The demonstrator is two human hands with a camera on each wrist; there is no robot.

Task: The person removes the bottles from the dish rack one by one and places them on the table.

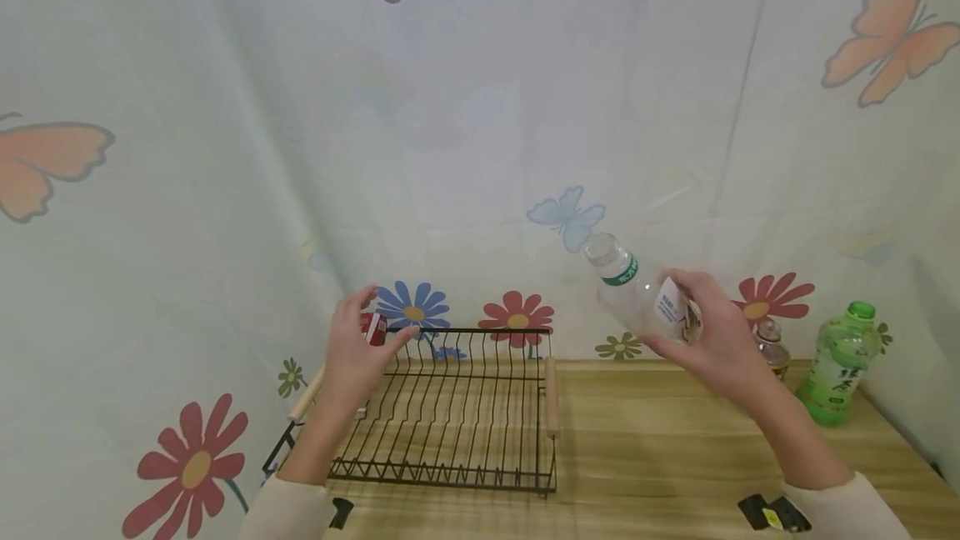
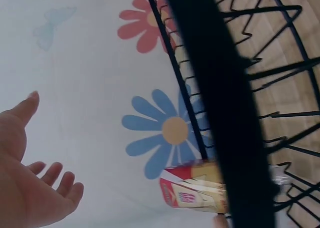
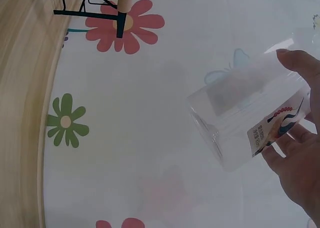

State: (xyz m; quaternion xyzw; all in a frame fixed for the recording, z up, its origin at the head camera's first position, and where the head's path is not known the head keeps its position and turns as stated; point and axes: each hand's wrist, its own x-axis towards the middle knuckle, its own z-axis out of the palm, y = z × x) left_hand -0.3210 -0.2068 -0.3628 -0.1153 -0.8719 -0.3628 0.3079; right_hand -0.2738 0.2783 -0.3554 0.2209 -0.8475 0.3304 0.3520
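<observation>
My right hand (image 1: 708,327) grips a clear plastic bottle (image 1: 633,298) around its body, above the table. It tilts with its neck, banded in green, up to the left. In the right wrist view, its base points left, and a white label (image 3: 260,135) with a dark and red print shows beside the fingers. My left hand (image 1: 356,348) is raised over the left end of a black wire rack (image 1: 457,423), thumb and fingers apart, holding nothing. Behind it, a bottle with a red and yellow label (image 2: 195,188) lies at the rack, partly hidden by a dark bar.
The rack has wooden handles (image 1: 552,398) at its sides and stands on a wooden table (image 1: 637,440). To the right stand a green bottle (image 1: 838,361) and a small clear bottle (image 1: 772,348), partly behind my right hand. A flower-printed curtain (image 1: 480,148) hangs behind.
</observation>
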